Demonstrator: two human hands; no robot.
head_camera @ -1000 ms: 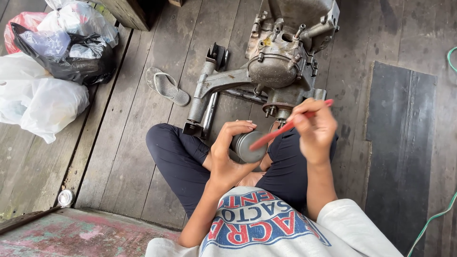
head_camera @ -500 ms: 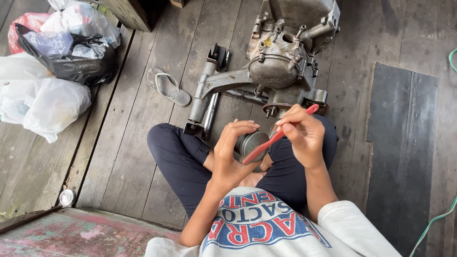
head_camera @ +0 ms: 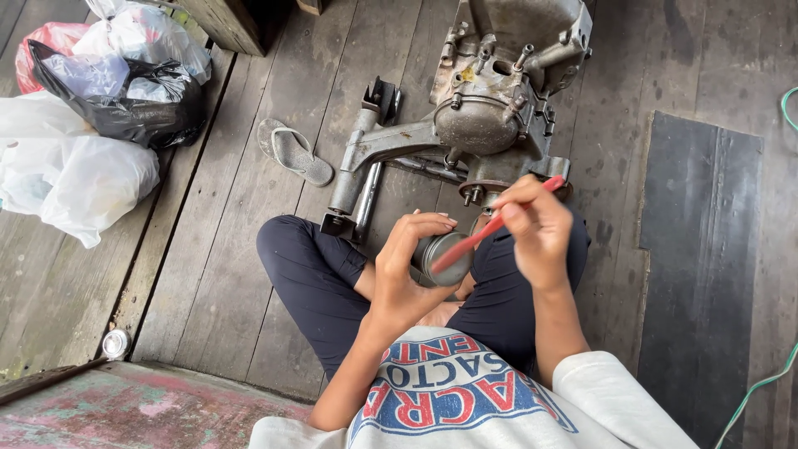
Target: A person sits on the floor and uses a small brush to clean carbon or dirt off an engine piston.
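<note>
I sit cross-legged on a wooden plank floor. My left hand point(head_camera: 409, 264) grips a round grey metal cylinder part point(head_camera: 445, 257) over my lap. My right hand point(head_camera: 534, 229) holds a red brush handle point(head_camera: 490, 229), its lower end resting on the face of the cylinder. Just beyond my knees lies a dirty grey engine block point(head_camera: 490, 108) with a metal arm point(head_camera: 366, 162) sticking out to the left.
A grey flip-flop point(head_camera: 293, 151) lies left of the engine. White, black and red plastic bags point(head_camera: 91, 108) pile at the far left. A dark mat point(head_camera: 698, 274) covers the floor at right, with a green cable point(head_camera: 761, 382) along its edge. A small can point(head_camera: 115, 342) stands near a worn painted board.
My right hand with the red brush has shifted slightly up and down over the cylinder. My left hand keeps its grip on the part.
</note>
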